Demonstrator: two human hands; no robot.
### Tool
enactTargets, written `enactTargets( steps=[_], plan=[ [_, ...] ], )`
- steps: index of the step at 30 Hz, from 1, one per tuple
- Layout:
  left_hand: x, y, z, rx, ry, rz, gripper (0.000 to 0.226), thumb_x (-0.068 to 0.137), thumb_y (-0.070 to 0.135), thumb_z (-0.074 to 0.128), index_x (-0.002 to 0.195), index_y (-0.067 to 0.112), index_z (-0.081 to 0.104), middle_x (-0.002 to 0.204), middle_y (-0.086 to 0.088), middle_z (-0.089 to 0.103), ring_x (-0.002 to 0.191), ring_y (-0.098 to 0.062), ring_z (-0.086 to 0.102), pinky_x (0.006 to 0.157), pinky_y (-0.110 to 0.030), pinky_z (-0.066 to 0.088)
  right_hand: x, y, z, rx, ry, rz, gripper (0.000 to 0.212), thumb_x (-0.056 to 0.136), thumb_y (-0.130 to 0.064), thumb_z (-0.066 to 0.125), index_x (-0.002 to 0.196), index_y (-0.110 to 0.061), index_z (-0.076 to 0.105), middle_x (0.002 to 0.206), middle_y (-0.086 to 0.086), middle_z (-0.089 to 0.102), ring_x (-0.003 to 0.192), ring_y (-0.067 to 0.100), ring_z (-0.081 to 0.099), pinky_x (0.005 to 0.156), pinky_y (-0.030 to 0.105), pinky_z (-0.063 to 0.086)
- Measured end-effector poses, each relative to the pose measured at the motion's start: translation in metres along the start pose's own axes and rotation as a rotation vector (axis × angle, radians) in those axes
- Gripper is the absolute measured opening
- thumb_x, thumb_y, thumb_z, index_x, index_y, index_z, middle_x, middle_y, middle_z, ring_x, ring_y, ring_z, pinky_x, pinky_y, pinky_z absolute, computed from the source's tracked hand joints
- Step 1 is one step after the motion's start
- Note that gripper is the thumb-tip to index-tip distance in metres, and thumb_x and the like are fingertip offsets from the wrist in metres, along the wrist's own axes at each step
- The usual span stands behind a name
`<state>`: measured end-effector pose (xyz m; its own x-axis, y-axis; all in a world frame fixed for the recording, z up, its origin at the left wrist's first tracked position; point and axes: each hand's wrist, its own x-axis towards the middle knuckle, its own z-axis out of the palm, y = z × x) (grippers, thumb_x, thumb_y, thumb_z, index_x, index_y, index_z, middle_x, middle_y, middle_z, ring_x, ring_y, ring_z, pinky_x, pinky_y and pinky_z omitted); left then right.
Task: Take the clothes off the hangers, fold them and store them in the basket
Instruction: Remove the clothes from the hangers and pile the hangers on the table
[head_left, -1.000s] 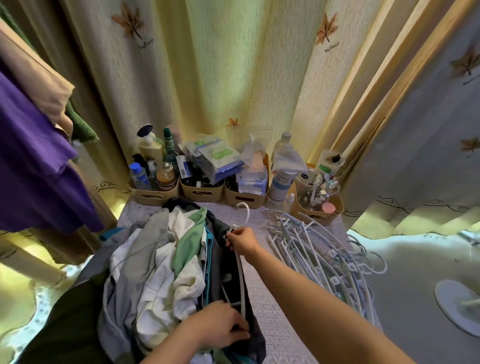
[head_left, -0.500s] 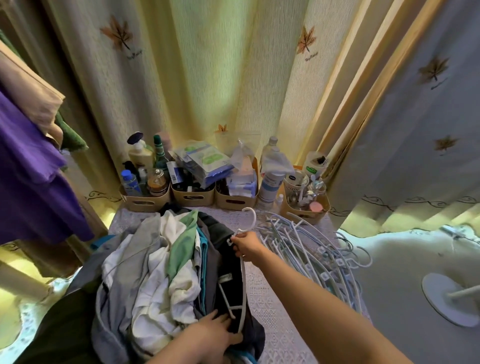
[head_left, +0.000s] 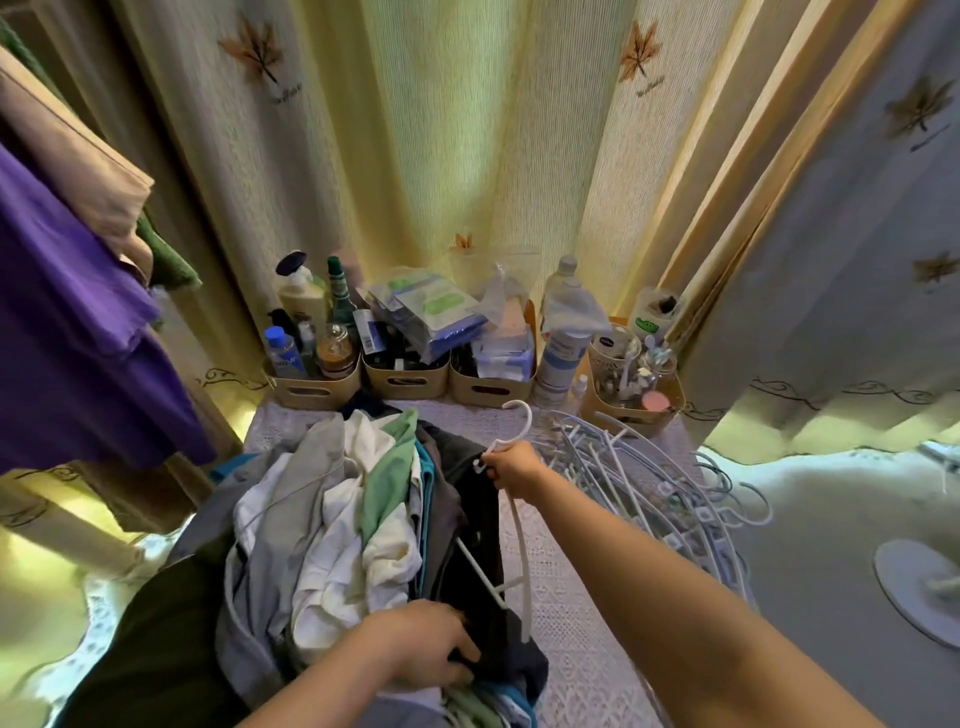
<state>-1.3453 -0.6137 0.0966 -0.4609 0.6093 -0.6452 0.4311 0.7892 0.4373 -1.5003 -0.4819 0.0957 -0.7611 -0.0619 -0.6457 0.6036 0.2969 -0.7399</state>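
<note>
A desk (head_left: 582, 623) under lace cloth, crowded. A pile of clothes (head_left: 332, 519) fills its left half down to the near edge. A heap of white hangers (head_left: 649, 483) fills the right, with hooks poking past the side. Between them runs one bare strip, crossed by the person's right forearm and a white hanger (head_left: 529, 571) held in the right hand (head_left: 511, 467). Bins of bottles (head_left: 405, 382) wall the back edge, with curtains (head_left: 415, 156) close behind. Purple clothes (head_left: 62, 312) hang at the left. The left hand (head_left: 426, 649) grips a dark garment (head_left: 511, 649) at the pile's near end.
</note>
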Motion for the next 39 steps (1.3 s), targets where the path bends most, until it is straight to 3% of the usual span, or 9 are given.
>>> enactTargets(
  steps=[8,10,13,19,25,28,32,35,39],
  plan=[
    [0.018,-0.008,-0.006,-0.285,0.006,-0.067,0.029,0.096,0.037,0.049,0.112,0.021,0.068,0.116,0.008,0.068,0.105,-0.013,0.060,0.087,-0.024,0.042,-0.045,0.002,-0.082,-0.479,-0.175,-0.057,0.010,0.093,-0.015,0.055,0.090,-0.008,0.062,0.060,0.003,0.047,0.045,0.010,0.038,0.038,0.018,0.025],
    [0.024,-0.016,-0.004,-0.381,0.063,-0.096,0.030,0.095,0.041,0.050,0.097,0.019,0.069,0.091,0.014,0.068,0.086,-0.006,0.060,0.077,-0.024,0.041,-0.061,0.017,-0.126,-0.514,-0.177,-0.059,0.017,0.094,-0.020,0.056,0.093,-0.007,0.067,0.061,0.001,0.051,0.047,0.009,0.040,0.044,0.021,0.028],
    [0.034,-0.026,0.001,-0.467,0.155,-0.142,0.042,0.093,0.045,0.053,0.064,0.015,0.050,0.052,0.010,0.043,0.052,-0.001,0.038,0.062,-0.028,0.029,-0.087,0.050,-0.193,-0.397,-0.068,-0.074,0.021,0.094,-0.024,0.057,0.095,-0.008,0.071,0.059,-0.002,0.055,0.045,0.005,0.043,0.044,0.016,0.033],
    [0.043,-0.025,0.002,-0.503,0.177,-0.119,0.045,0.093,0.044,0.054,0.058,0.020,0.037,0.061,0.000,0.030,0.059,-0.009,0.030,0.060,-0.029,0.022,-0.108,0.103,-0.254,-0.029,0.323,-0.045,0.021,0.094,-0.028,0.057,0.087,-0.015,0.072,0.068,0.001,0.057,0.053,0.008,0.046,0.042,0.014,0.038],
    [0.042,-0.024,0.002,-0.594,0.173,-0.143,0.046,0.092,0.046,0.055,0.057,0.021,0.037,0.057,0.004,0.028,0.055,-0.006,0.029,0.058,-0.027,0.021,-0.072,0.127,-0.232,0.013,0.507,0.017,0.021,0.094,-0.013,0.058,0.105,0.002,0.068,0.092,0.012,0.060,0.074,0.020,0.053,0.068,0.029,0.046],
    [0.040,-0.024,0.014,-0.605,0.244,-0.188,0.040,0.091,0.048,0.056,0.055,0.030,0.050,0.054,0.011,0.044,0.057,-0.001,0.041,0.059,-0.024,0.031,-0.065,0.128,-0.223,-0.038,0.637,0.088,0.027,0.092,-0.015,0.058,0.104,0.007,0.068,0.102,0.021,0.067,0.092,0.036,0.062,0.092,0.046,0.050],
    [0.024,-0.018,0.029,-0.687,0.405,-0.167,0.014,0.092,0.033,0.059,0.088,0.045,0.064,0.100,0.019,0.069,0.097,0.003,0.061,0.090,-0.019,0.048,-0.076,0.113,-0.196,-0.221,0.844,0.029,0.025,0.091,-0.010,0.057,0.112,-0.001,0.067,0.115,0.021,0.066,0.104,0.037,0.060,0.086,0.037,0.047],
    [0.008,-0.016,0.023,-0.813,0.525,-0.126,0.017,0.094,0.020,0.058,0.097,0.033,0.068,0.101,0.010,0.071,0.095,0.003,0.064,0.087,-0.017,0.050,-0.076,0.097,-0.162,-0.184,0.726,-0.120,0.026,0.093,-0.003,0.051,0.115,-0.004,0.063,0.115,0.018,0.065,0.097,0.027,0.060,0.079,0.031,0.045],
    [-0.024,-0.024,-0.001,-0.920,0.832,-0.132,0.021,0.093,0.008,0.058,0.092,0.025,0.071,0.094,0.005,0.073,0.089,-0.003,0.066,0.080,-0.018,0.052,-0.072,0.071,-0.103,-0.277,0.332,-0.215,0.024,0.093,-0.001,0.047,0.111,-0.003,0.065,0.109,0.014,0.065,0.095,0.026,0.061,0.086,0.036,0.052]
  ],
)
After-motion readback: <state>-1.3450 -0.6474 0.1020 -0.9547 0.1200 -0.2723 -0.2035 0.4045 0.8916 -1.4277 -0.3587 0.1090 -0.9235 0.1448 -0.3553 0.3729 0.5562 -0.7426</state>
